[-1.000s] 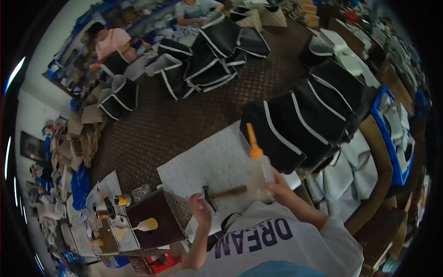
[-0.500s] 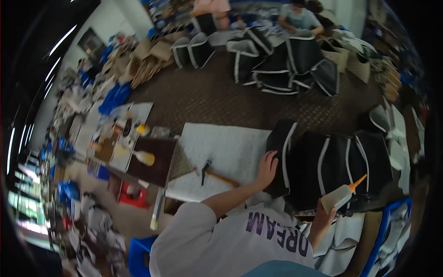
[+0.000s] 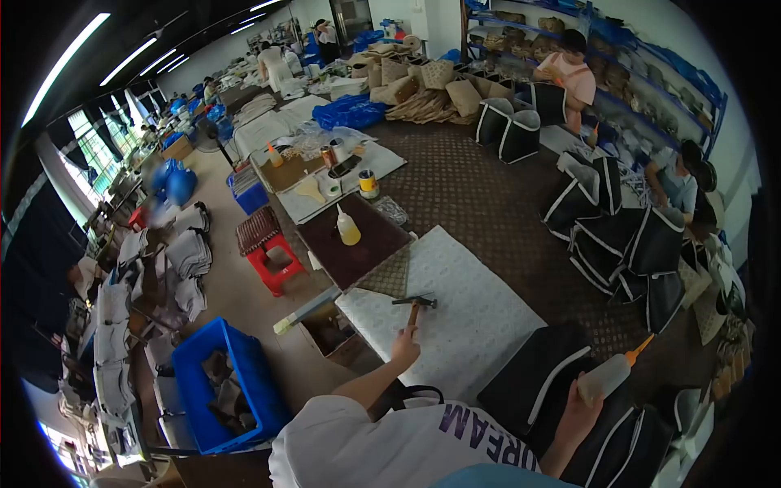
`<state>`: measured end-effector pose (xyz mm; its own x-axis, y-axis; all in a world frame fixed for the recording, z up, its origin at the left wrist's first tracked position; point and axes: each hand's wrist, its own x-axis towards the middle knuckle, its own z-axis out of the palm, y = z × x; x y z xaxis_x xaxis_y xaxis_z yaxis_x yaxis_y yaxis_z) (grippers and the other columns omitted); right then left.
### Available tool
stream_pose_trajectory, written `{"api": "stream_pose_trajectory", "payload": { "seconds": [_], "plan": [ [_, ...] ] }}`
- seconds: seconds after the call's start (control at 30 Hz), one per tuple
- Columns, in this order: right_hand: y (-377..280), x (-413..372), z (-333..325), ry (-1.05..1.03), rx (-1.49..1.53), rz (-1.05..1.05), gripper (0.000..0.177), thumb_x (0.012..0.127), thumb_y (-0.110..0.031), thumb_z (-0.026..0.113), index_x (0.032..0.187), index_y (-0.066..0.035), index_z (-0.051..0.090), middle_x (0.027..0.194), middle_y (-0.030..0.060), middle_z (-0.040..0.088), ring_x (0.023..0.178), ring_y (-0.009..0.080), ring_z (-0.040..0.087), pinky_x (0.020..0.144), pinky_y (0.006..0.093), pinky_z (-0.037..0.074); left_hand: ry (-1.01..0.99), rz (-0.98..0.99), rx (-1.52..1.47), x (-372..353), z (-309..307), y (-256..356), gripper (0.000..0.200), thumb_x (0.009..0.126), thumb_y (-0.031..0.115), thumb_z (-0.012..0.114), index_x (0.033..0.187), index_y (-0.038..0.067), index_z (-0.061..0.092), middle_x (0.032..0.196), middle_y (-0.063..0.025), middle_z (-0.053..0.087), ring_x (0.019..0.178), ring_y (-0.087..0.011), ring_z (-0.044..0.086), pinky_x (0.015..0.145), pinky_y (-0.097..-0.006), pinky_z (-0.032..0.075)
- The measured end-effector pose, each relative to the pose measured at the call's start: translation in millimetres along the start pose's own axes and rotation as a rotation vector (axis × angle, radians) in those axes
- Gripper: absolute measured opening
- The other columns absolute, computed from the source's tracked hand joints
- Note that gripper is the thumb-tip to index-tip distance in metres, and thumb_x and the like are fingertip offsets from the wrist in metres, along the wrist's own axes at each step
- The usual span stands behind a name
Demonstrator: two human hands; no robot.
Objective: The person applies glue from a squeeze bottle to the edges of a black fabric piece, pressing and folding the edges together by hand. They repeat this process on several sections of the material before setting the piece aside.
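My left hand point(image 3: 405, 350) is closed around the wooden handle of a hammer point(image 3: 415, 302). The hammer's dark head lies over a pale patterned board point(image 3: 464, 285) on the table. In my right hand point(image 3: 576, 413) is a translucent glue bottle point(image 3: 604, 379) with an orange nozzle that points up and to the right. Below and beside that hand are black pieces with pale edging point(image 3: 533, 376), several of them lying close together. A dark strap loop point(image 3: 423, 393) lies just below my left hand, against my shirt.
A maroon board point(image 3: 325, 252) carries a yellowish squeeze bottle point(image 3: 349, 228). Beyond it stands a yellow can point(image 3: 368, 184). A red stool point(image 3: 277, 264) and a blue crate point(image 3: 232, 390) are at left. Black bags point(image 3: 602, 191) are piled at right, near two people.
My left hand has left the black piece and moved left, taking hold of the hammer. My right hand still holds the glue bottle. The view has swung to the left and up.
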<state>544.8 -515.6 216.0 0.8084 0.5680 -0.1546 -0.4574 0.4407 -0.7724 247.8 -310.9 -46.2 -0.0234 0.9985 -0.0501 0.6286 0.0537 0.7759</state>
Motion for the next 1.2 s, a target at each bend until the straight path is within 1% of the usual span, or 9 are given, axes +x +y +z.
{"api": "stream_pose_trajectory", "payload": {
  "seconds": [0.13,0.3,0.4,0.5,0.6,0.63,0.77,1.0,1.2],
  "plan": [
    [13,4,-11,-0.026,0.038,0.017,0.065,0.095,-0.037,0.051,0.141,0.0,0.024,0.132,0.0171,0.041,0.122,0.03,0.046,0.098,0.0365,0.044,-0.035,0.044,-0.01,29,-40,0,0.027,0.069,0.006,0.06,0.094,0.011,0.066,0.072,-0.0096,0.055,0.067,-0.0268,0.057,0.061,-0.0397,0.045],
    [36,-9,-71,-0.033,0.02,0.007,0.061,0.095,-0.035,0.052,0.139,0.0,0.027,0.131,0.0169,0.042,0.121,0.03,0.047,0.098,0.0372,0.044,0.032,0.21,-0.083,105,-54,-14,0.028,0.07,0.0,0.06,0.097,0.009,0.063,0.065,-0.0077,0.051,0.058,-0.021,0.052,0.054,-0.0329,0.042],
    [39,-18,-91,0.019,0.056,0.0,0.056,0.095,-0.032,0.051,0.135,0.002,0.03,0.128,0.0176,0.044,0.119,0.031,0.048,0.099,0.0383,0.045,-0.088,-0.049,-0.092,145,-41,-39,0.03,0.074,0.004,0.062,0.103,0.011,0.062,0.085,-0.0077,0.058,0.079,-0.0251,0.057,0.071,-0.0405,0.046],
    [42,-29,-97,0.043,0.026,-0.054,0.06,0.094,-0.035,0.052,0.136,0.001,0.029,0.129,0.0176,0.044,0.121,0.0301,0.047,0.102,0.0385,0.042,0.145,0.306,0.467,139,-19,-62,0.026,0.08,0.008,0.06,0.105,0.014,0.061,0.104,-0.006,0.057,0.105,-0.0274,0.05,0.09,-0.0531,0.036],
    [38,-35,-85,0.096,-0.035,-0.164,0.064,0.093,-0.038,0.053,0.139,-0.002,0.027,0.131,0.0168,0.044,0.123,0.0288,0.045,0.105,0.039,0.038,0.395,0.342,0.543,125,9,-49,0.021,0.083,0.011,0.057,0.104,0.015,0.061,0.116,-0.0046,0.053,0.12,-0.0295,0.038,0.098,-0.0599,0.023],
    [37,-38,-81,0.135,-0.048,-0.186,0.065,0.093,-0.038,0.053,0.14,-0.002,0.026,0.132,0.0169,0.044,0.124,0.0288,0.045,0.106,0.0393,0.037,0.4,0.438,0.635,119,8,-41,0.021,0.084,0.013,0.057,0.104,0.014,0.061,0.113,-0.0051,0.054,0.116,-0.0284,0.043,0.099,-0.0534,0.028],
    [36,-50,-75,0.181,-0.061,-0.227,0.065,0.094,-0.039,0.051,0.141,-0.002,0.025,0.134,0.0174,0.042,0.126,0.0289,0.043,0.108,0.0401,0.034,0.023,0.471,0.505,129,7,-46,0.019,0.084,0.025,0.06,0.097,0.012,0.063,0.104,-0.0073,0.06,0.103,-0.0276,0.053,0.091,-0.0457,0.036],
    [46,-67,-94,0.309,-0.008,-0.261,0.064,0.093,-0.04,0.052,0.139,-0.001,0.029,0.132,0.0169,0.045,0.125,0.0289,0.044,0.108,0.041,0.034,0.122,0.303,0.621,183,1,-51,0.021,0.082,0.03,0.065,0.093,0.012,0.059,0.078,-0.0071,0.063,0.071,-0.0279,0.062,0.066,-0.0425,0.048],
    [43,-70,-101,0.351,0.071,-0.253,0.061,0.089,-0.035,0.059,0.135,-0.001,0.036,0.126,0.0126,0.05,0.117,0.0269,0.051,0.101,0.0419,0.04,-0.236,-0.007,0.681,184,-3,-28,0.026,0.08,0.025,0.066,0.097,0.01,0.053,0.087,-0.0119,0.063,0.078,-0.0304,0.063,0.068,-0.0457,0.051]
  ]
}}
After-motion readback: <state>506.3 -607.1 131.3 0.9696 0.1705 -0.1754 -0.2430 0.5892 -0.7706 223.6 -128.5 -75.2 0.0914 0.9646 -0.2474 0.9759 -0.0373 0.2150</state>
